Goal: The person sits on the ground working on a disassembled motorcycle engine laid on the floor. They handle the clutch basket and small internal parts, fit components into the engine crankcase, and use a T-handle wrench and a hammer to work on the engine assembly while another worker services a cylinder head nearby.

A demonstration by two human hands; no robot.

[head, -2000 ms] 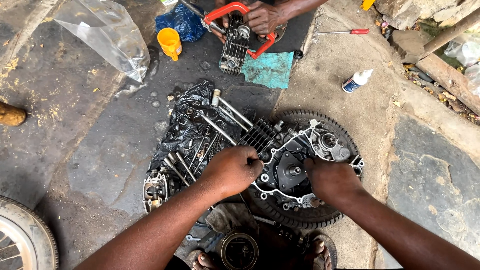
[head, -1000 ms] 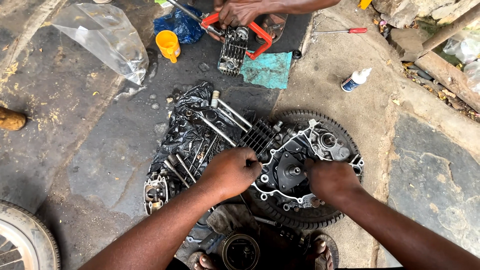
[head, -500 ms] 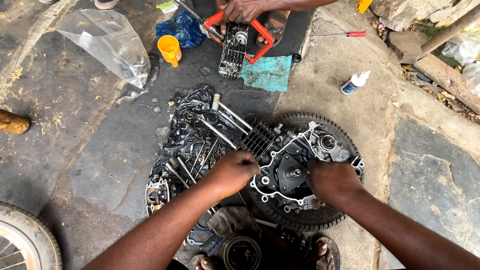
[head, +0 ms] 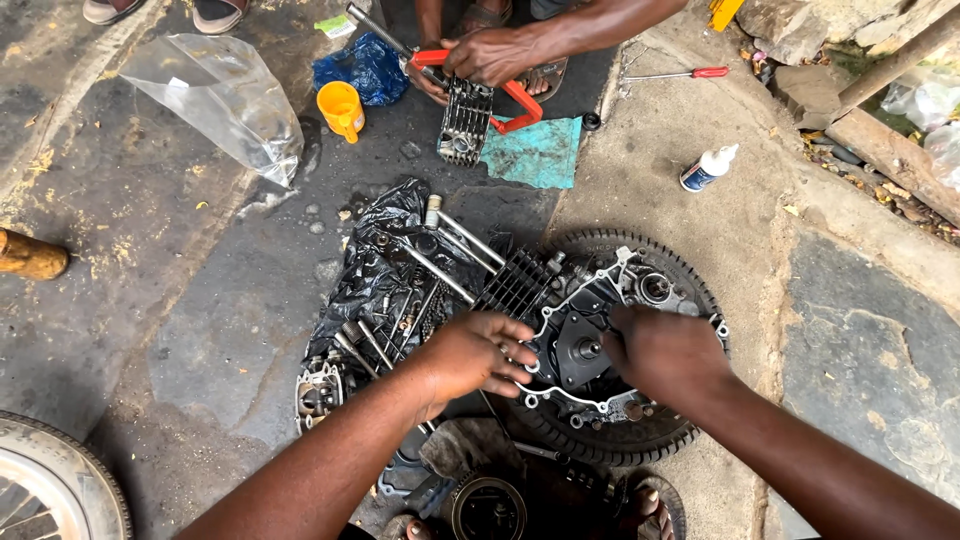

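1. An engine case (head: 580, 350), dark with a pale gasket outline, was seen lying flat on a tyre (head: 690, 290) on the ground
2. The left hand (head: 475, 352) was laid on the case's left edge, fingers loosely spread and resting on the rim
3. The right hand (head: 665, 352) was pressed on the case's right side, fingers curled; what they pinched could not be told
4. Left of the case, bolts and rods (head: 420, 270) were scattered on black plastic
5. Beyond the case, another person's hands (head: 490, 55) were held on a finned cylinder (head: 465, 120)
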